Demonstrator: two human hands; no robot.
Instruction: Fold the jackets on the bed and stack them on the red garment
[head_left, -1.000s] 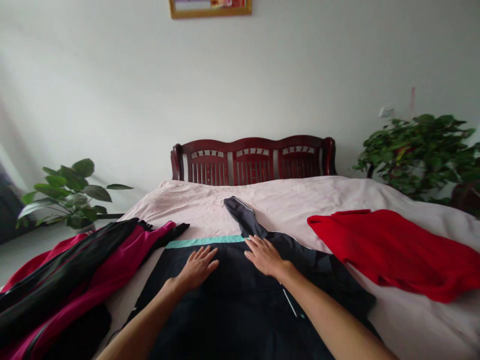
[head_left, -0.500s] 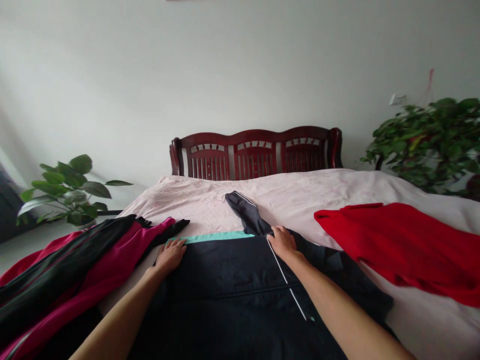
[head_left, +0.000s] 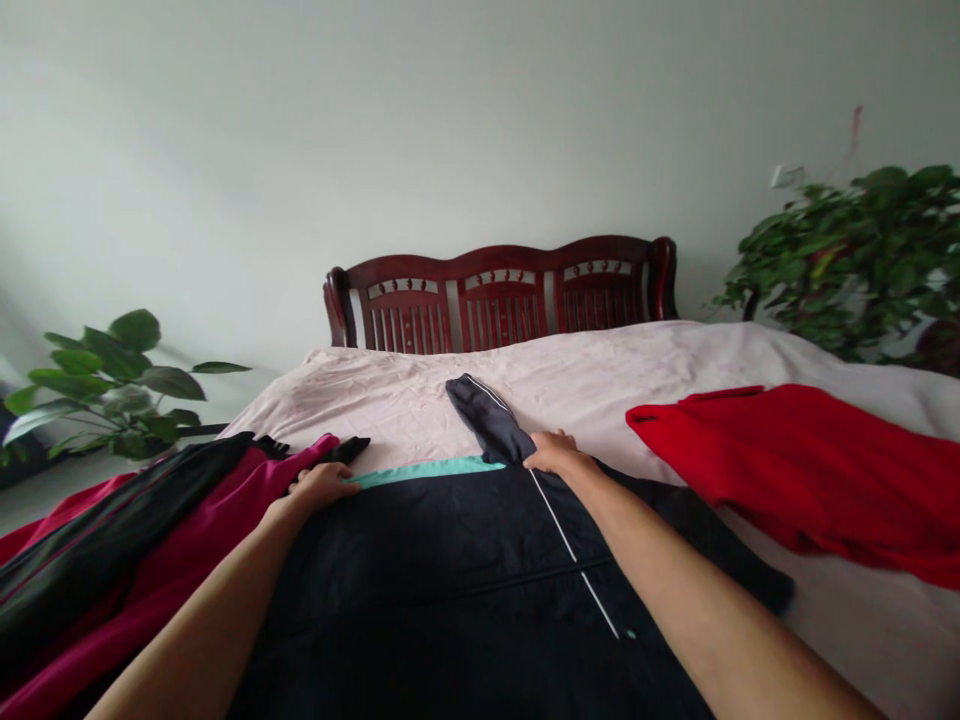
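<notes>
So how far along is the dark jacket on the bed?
Done: the dark jacket lies spread on the bed. In hand: the left hand at its teal band, the right hand beside the grey sleeve. Remaining: that sleeve points toward the headboard, unfolded.

Between the left hand (head_left: 322,486) and the right hand (head_left: 553,452) lies a dark jacket (head_left: 450,590) of smooth, matt synthetic cloth, edged with a flat teal band (head_left: 420,468) and thin white piping (head_left: 574,550). Just ahead of the right hand, a charcoal sleeve (head_left: 484,420) shows the same dull finish. Left of the left hand, a magenta-and-black garment (head_left: 172,590) has a faint satin sheen. Right of the right hand, a red garment (head_left: 795,460) looks soft and matt. Ahead of both hands, a pale pink bedsheet (head_left: 390,400) is creased cloth, and beyond it a dark red wooden headboard (head_left: 499,305) shows a polished gloss
</notes>
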